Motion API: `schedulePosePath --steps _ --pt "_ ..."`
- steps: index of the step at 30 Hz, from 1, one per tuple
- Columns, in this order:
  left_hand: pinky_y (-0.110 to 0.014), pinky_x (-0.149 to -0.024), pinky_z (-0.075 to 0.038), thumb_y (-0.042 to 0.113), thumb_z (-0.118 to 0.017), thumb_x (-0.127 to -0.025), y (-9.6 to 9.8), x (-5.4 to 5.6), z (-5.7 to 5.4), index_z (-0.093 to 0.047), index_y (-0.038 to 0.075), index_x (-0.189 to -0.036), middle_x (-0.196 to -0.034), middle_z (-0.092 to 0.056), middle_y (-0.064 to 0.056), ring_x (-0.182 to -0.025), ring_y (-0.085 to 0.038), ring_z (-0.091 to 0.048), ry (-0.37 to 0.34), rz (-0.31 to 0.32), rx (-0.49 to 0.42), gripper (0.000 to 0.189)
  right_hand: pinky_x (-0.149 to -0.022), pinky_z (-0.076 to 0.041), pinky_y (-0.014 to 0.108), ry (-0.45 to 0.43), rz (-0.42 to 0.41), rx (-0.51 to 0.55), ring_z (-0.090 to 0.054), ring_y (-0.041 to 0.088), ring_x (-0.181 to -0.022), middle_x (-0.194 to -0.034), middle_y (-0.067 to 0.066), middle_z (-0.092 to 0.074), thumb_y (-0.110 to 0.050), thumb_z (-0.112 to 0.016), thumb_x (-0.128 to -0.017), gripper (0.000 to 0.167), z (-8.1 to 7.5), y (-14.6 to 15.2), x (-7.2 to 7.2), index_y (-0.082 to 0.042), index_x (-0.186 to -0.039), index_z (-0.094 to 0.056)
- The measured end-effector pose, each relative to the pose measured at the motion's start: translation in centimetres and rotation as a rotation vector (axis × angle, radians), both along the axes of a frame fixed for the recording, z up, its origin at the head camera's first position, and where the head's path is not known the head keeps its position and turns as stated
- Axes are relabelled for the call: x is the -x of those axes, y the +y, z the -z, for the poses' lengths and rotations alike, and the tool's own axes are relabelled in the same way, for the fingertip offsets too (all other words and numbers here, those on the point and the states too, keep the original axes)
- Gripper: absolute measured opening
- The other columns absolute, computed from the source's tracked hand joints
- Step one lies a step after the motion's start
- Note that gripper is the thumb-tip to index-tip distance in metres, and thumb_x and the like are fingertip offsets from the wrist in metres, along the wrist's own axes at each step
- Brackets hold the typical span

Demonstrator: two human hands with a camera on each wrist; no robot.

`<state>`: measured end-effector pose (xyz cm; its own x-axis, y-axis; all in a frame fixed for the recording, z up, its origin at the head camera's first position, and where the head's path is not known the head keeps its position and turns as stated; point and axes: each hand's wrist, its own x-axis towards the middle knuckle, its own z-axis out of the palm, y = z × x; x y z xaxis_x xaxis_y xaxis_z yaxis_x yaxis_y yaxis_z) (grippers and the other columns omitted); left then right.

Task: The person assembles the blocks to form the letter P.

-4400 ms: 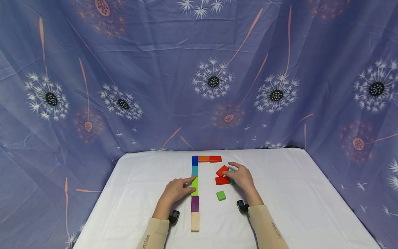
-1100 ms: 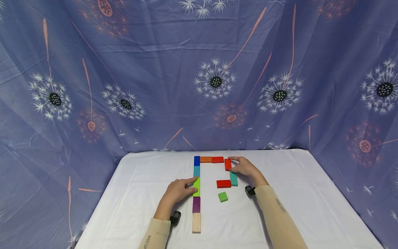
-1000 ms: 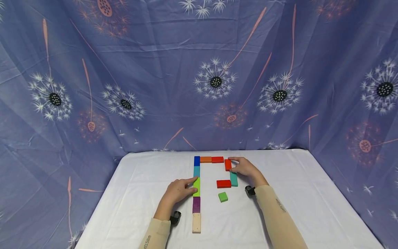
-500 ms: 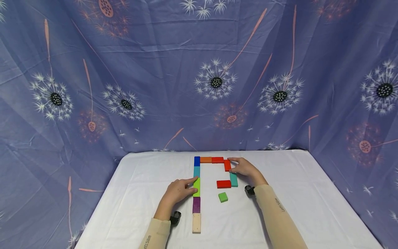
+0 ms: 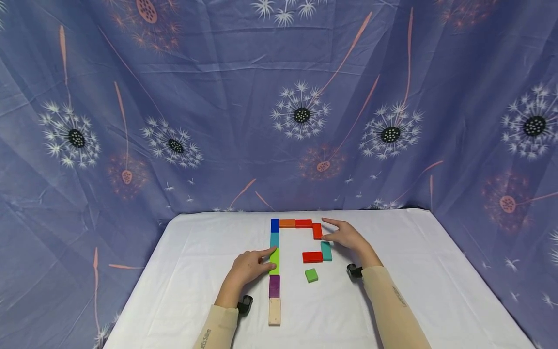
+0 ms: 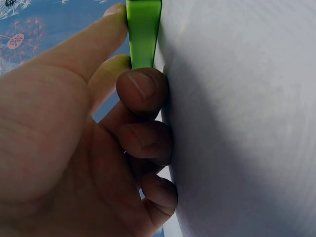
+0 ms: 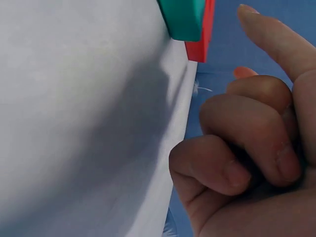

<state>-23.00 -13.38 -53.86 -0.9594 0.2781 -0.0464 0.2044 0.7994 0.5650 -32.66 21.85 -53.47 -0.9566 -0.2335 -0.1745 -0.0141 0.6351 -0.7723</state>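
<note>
In the head view, my left hand (image 5: 249, 266) rests its thumb and index fingertip on a lime-green block (image 5: 274, 259); its other fingers curl beside it in the left wrist view. My right hand (image 5: 346, 236) is spread just right of an upright-lying red block (image 5: 317, 231), index finger apart from it; whether the thumb touches it I cannot tell. That block meets the end of a second red block (image 5: 303, 224). Below it lies a teal block (image 5: 326, 251), slightly offset to the right, against a third red block (image 5: 312, 257).
A column on the white cloth (image 5: 196, 271) includes blue (image 5: 275, 225), light blue (image 5: 274, 240), purple (image 5: 274, 286) and plain wood (image 5: 274, 311) blocks. An orange block (image 5: 287, 223) joins blue to red. A small green block (image 5: 311, 275) lies alone. Patterned fabric (image 5: 235, 121) hangs behind.
The slanted red block was carried up and turned lengthwise by the right hand, then slid left against the red block in the row. My right fingers have spread from it. The left hand stays put.
</note>
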Motion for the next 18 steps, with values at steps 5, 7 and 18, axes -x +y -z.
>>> schedulePosePath --steps 5,7,18 --pt "-0.029 -0.058 -0.026 0.048 -0.077 -0.094 -0.1 0.1 0.1 -0.064 0.034 -0.149 -0.066 -0.047 0.005 -0.06 -0.013 -0.033 0.0 -0.009 0.0 0.059 -0.08 -0.045 0.042 -0.021 0.022 0.039 -0.047 0.023 -0.071 -0.079 0.004 -0.057 -0.033 -0.081 -0.094 0.071 -0.5 0.4 -1.6 -0.029 -0.159 -0.052" --pt "-0.029 -0.059 -0.026 0.049 -0.077 -0.093 -0.1 0.1 0.1 -0.064 0.034 -0.149 -0.067 -0.048 0.005 -0.061 -0.013 -0.034 0.001 -0.011 -0.001 0.059 -0.068 -0.037 0.037 -0.033 0.013 0.057 -0.038 0.017 -0.061 -0.062 -0.003 -0.042 -0.032 -0.081 -0.094 0.071 -0.6 0.4 -2.4 -0.029 -0.159 -0.052" --pt "-0.029 -0.059 -0.026 0.05 -0.077 -0.093 0.0 0.1 0.4 -0.065 0.035 -0.148 -0.067 -0.049 0.005 -0.061 -0.013 -0.035 0.019 -0.007 0.012 0.058 -0.053 -0.027 0.026 -0.044 -0.008 0.119 -0.029 0.013 -0.054 -0.057 -0.005 -0.035 -0.021 -0.086 -0.089 0.067 0.1 0.0 -6.4 -0.022 -0.151 -0.062"
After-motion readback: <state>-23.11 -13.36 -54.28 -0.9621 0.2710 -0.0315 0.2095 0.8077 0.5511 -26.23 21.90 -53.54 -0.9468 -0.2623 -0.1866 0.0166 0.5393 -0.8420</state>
